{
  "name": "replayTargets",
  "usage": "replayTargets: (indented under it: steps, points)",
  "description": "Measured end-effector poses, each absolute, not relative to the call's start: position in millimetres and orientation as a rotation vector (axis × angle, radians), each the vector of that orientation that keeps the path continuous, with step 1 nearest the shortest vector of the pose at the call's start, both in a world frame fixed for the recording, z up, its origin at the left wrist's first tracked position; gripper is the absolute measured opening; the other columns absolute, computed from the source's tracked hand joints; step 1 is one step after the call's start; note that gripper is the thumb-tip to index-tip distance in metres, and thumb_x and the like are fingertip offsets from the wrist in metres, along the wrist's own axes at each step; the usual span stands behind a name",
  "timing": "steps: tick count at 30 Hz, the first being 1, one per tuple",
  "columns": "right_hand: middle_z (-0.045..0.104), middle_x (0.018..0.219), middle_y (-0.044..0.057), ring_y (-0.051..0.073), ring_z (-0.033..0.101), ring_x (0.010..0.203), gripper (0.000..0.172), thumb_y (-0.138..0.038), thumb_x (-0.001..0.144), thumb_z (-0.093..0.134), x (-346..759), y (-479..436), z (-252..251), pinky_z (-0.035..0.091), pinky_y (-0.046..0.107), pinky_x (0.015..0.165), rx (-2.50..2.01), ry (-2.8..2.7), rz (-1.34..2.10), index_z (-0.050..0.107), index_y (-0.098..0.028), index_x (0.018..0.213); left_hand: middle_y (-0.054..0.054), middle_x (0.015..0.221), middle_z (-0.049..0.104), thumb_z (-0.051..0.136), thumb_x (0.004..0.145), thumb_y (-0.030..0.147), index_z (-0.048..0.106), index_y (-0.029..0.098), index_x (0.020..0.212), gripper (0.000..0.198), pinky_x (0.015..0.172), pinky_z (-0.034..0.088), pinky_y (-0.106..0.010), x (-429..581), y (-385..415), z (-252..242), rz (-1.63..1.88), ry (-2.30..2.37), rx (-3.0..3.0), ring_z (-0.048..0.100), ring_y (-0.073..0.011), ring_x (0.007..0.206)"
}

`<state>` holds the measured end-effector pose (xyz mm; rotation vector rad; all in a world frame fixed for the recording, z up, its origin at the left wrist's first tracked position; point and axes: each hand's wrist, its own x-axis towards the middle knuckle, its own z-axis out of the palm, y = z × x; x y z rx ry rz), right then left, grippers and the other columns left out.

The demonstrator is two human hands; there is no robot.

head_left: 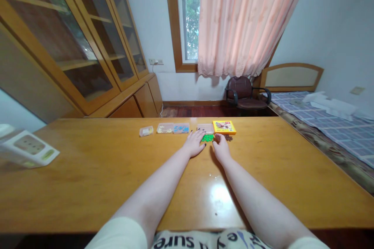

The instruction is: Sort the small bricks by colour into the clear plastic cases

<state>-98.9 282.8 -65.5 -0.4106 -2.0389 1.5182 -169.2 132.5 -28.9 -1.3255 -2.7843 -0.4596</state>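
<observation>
My left hand (194,144) lies on the table with its fingers spread, just left of a pile of small green pieces (207,138). Curled at the right side of that pile is my right hand (221,147); whether it holds a piece is too small to tell. Dark brown pieces (228,138) lie beyond it to the right. Behind the green pile stands a clear plastic tray (206,127), touching a yellow box (224,127). Further left are a tray with blue pieces (181,128), one with pale pieces (165,128) and a small clear box (146,131).
The wooden table (117,179) spans the view. A white device (29,148) stands at its left end. Beyond the table are a glass-door cabinet (87,27), a brown chair (247,95) and a bed (330,120) on the right.
</observation>
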Motion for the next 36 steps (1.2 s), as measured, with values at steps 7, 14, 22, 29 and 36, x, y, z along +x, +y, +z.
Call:
replayTargets:
  steps: [7, 14, 22, 29, 36]
  points:
    - [0.056, 0.122, 0.015, 0.023, 0.052, 0.115, 0.049, -0.018, 0.069, 0.05, -96, 282, -62, 0.038, 0.04, 0.101, -0.392, -2.243, 1.376, 0.048, -0.013, 0.118, -0.005, 0.146, 0.038, 0.05, 0.082, 0.035, 0.036, 0.021, 0.139, 0.059, 0.115, 0.013, -0.046, -155, 122, -30, -0.514, -2.726, -1.325, 0.029, -0.0224, 0.135]
    - [0.054, 0.126, 0.017, 0.025, 0.05, 0.117, 0.057, -0.017, 0.07, 0.051, -87, 273, -48, 0.037, 0.039, 0.102, -0.373, -2.476, 1.169, 0.045, -0.011, 0.126, -0.005, 0.147, 0.036, 0.048, 0.084, 0.032, 0.036, 0.021, 0.139, 0.058, 0.114, 0.017, -0.044, -144, 115, -31, -0.52, -2.743, -1.297, 0.028, -0.0219, 0.136]
    - [0.052, 0.128, 0.017, 0.024, 0.05, 0.118, 0.057, -0.018, 0.072, 0.052, -83, 269, -42, 0.037, 0.039, 0.102, -0.283, -2.511, 1.205, 0.044, -0.011, 0.129, -0.006, 0.149, 0.031, 0.047, 0.085, 0.033, 0.031, 0.021, 0.141, 0.06, 0.114, 0.018, -0.045, -128, 100, -30, -0.514, -2.798, -1.297, 0.024, -0.0226, 0.138]
    - [0.053, 0.128, 0.017, 0.024, 0.053, 0.117, 0.057, -0.018, 0.074, 0.053, -76, 257, -42, 0.04, 0.04, 0.101, -0.282, -2.518, 1.236, 0.042, -0.012, 0.129, -0.007, 0.149, 0.031, 0.05, 0.083, 0.033, 0.032, 0.02, 0.142, 0.062, 0.114, 0.019, -0.047, -111, 75, -25, -0.542, -2.848, -1.277, 0.024, -0.0234, 0.138]
    - [0.064, 0.107, 0.014, 0.022, 0.063, 0.095, 0.047, -0.02, 0.076, 0.053, -67, 247, -25, 0.048, 0.036, 0.087, -0.359, -2.503, 1.343, 0.05, -0.011, 0.121, -0.009, 0.146, 0.037, 0.052, 0.083, 0.033, 0.037, 0.019, 0.139, 0.059, 0.114, 0.023, -0.043, -116, 64, -18, -0.674, -2.824, -1.333, 0.03, -0.0224, 0.135]
